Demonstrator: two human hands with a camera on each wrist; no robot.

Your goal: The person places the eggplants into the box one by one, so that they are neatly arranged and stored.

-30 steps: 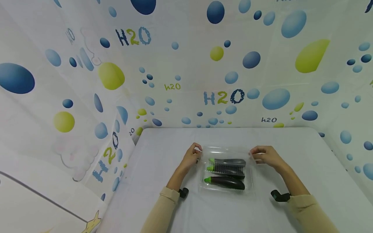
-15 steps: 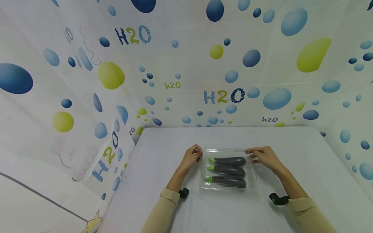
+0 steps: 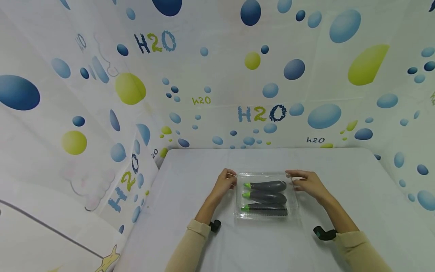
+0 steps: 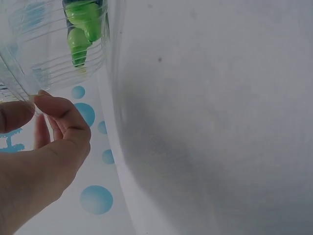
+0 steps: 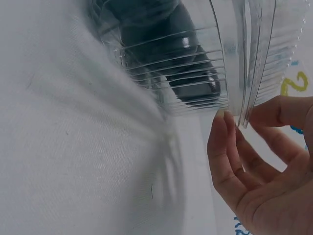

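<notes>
A clear plastic clamshell box stands between my hands on the white table. Inside lie three dark eggplants with bright green stem ends pointing left. My left hand pinches the box's far left corner; in the left wrist view, the thumb and index finger meet on its clear rim. At the far right corner, my right hand pinches the edge between thumb and fingers. Up close in the right wrist view, the rims of lid and base show a narrow gap between them. Ribbed plastic covers the eggplant nearest me.
A white cloth covers the table. Behind and beside it hang white curtains printed with blue and green dots and H2O lettering. A small black camera sits at my right wrist, another at my left.
The ribbed lid wall has come forward from over the middle eggplant to over the nearest one. My right hand has shifted slightly left along with the box's edge; my left hand has barely moved.
</notes>
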